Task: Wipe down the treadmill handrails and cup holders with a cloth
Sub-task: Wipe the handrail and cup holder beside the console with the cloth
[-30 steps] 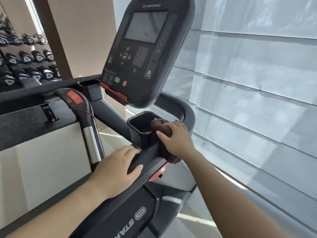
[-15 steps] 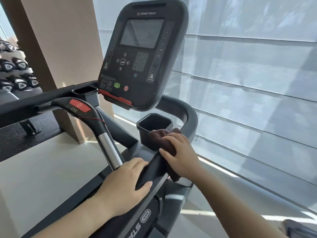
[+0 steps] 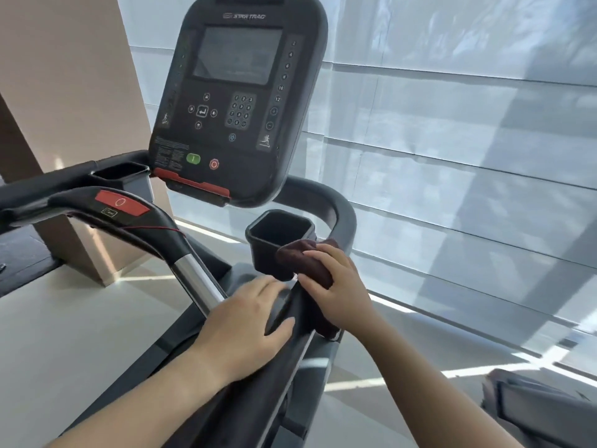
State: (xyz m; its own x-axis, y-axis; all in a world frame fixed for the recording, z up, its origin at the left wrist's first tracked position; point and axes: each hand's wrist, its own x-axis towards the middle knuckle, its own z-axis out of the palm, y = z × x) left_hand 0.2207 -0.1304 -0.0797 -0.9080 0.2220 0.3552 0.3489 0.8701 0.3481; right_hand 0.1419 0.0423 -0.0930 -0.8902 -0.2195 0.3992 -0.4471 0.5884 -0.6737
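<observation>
My right hand [image 3: 336, 286] grips a dark brown cloth [image 3: 300, 253] and presses it on the black right handrail [image 3: 339, 215], just behind the right cup holder [image 3: 277, 234]. The cloth's front end touches the holder's near rim. My left hand [image 3: 248, 321] wraps over the same rail lower down, thumb across its top. A second cup holder [image 3: 122, 174] sits left of the console [image 3: 239, 101]. The centre grip bar [image 3: 135, 215] with a red stop button and a chrome section runs down to my left hand.
White window blinds [image 3: 468, 156] fill the right side. A tan pillar [image 3: 64, 92] stands at the left. Another machine's dark grey part [image 3: 533, 405] shows at the bottom right. Pale floor lies to the left of the treadmill.
The view has swung to the right and the dumbbell rack has left the frame. My right hand slid the cloth from the cup holder's rim back along the rail. My left hand keeps its hold.
</observation>
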